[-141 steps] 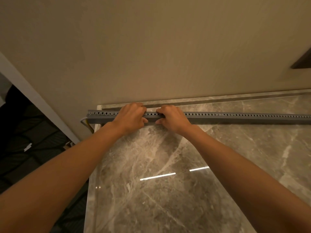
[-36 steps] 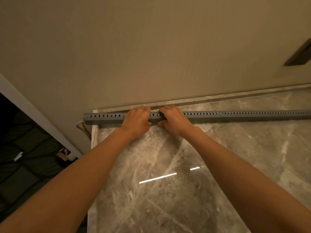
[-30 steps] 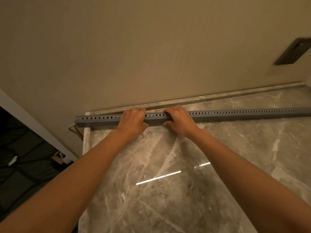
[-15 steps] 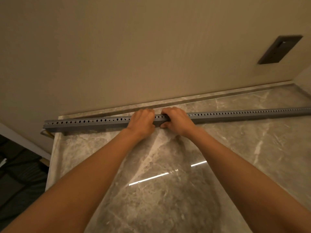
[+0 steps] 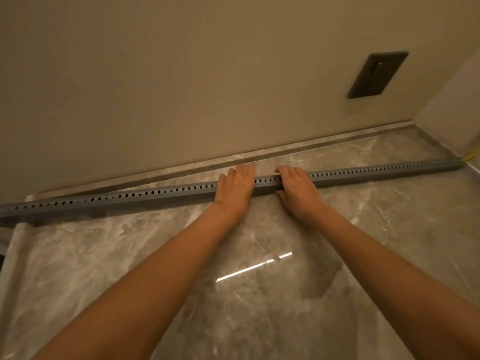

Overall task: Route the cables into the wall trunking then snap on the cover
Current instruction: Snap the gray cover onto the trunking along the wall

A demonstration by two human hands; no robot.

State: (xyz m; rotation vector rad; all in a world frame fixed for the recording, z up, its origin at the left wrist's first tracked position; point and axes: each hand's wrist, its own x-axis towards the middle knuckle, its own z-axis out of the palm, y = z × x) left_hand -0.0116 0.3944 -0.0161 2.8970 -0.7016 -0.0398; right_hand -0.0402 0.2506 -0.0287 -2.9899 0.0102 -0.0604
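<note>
dim warm light | glare streak on floor point(image 5: 253, 267) | edges bowed, soft

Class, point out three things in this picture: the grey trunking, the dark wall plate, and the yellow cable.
grey trunking point(image 5: 155, 197), head view, on its perforated top face.
dark wall plate point(image 5: 378, 74), head view, on its middle.
yellow cable point(image 5: 469, 157), head view, on the stretch past the trunking's right end.

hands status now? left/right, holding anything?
Left hand: open, flat, palm pressing on the trunking.
Right hand: curled over the trunking, gripping it.
</note>
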